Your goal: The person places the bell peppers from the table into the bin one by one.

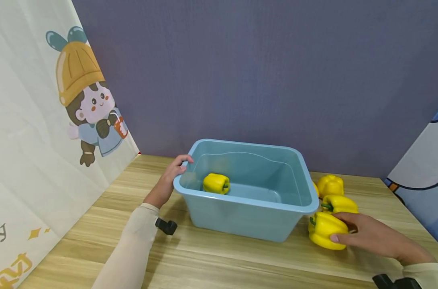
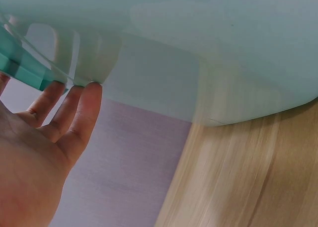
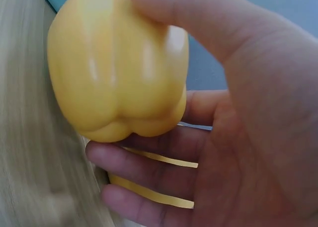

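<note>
My right hand [image 1: 372, 236], thumb and fingers partly curled, holds a glossy yellow bell pepper [image 1: 326, 232] just right of the light-blue rectangular plastic tub [image 1: 244, 216], over the wood-grain counter [image 1: 219, 265]. My left hand [image 1: 169, 176] grips the tub's rim. One yellow pepper [image 1: 213, 183] inside looks done; mine and the yellow peppers [image 1: 341, 204] behind it seem left.

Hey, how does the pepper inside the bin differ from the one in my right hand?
The binned pepper lies inside the blue bin, untouched; the held pepper is outside it, gripped by your right hand. In the head view, the binned pepper's stem end faces right, while the held pepper's stem is on its left. Both are yellow with green stems.
</note>
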{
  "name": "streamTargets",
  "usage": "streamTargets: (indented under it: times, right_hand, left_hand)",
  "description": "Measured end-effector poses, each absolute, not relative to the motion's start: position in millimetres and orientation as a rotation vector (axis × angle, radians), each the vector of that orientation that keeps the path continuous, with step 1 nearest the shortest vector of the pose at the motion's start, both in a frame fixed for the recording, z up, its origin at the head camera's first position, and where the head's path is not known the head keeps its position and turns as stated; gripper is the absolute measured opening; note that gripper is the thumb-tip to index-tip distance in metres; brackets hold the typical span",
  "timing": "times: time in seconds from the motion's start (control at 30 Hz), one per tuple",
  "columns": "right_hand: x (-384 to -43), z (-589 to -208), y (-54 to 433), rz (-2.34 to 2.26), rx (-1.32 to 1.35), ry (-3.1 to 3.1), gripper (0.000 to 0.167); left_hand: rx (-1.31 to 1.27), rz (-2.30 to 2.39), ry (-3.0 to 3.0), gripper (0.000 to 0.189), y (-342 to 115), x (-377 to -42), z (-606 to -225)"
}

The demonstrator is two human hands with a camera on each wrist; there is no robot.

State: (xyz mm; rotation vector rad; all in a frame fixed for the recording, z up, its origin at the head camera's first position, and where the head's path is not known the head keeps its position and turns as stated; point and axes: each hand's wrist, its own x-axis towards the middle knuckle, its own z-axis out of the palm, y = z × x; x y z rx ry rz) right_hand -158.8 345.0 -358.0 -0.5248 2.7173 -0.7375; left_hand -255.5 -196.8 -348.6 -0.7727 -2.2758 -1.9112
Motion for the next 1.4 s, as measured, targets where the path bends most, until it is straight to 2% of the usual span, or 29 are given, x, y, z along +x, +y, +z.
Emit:
streamTargets:
  times: [0.77, 1.2, 1.4]
  right_hand:
    - [-158.9, -351.7, 342.2, -0.969, -0.401, 2.712, 0.040]
    - [-154.1, -346.3, 337.8, -0.931, -0.279, 2.834, 0.058]
    - [-152.6, -347.5, 338.9, -0.908, -0.240, 2.895, 0.060]
  left_hand:
    - [-0.783, -1.903, -2.264, 0.039, -197.8, -257.1, -350.2]
    - [-0.790, -1.911, -2.264, 0.039, -200.2, -256.2, -348.6]
    - [-0.797, -1.906, -2.252, 0.040, -200.1, -255.1, -347.9]
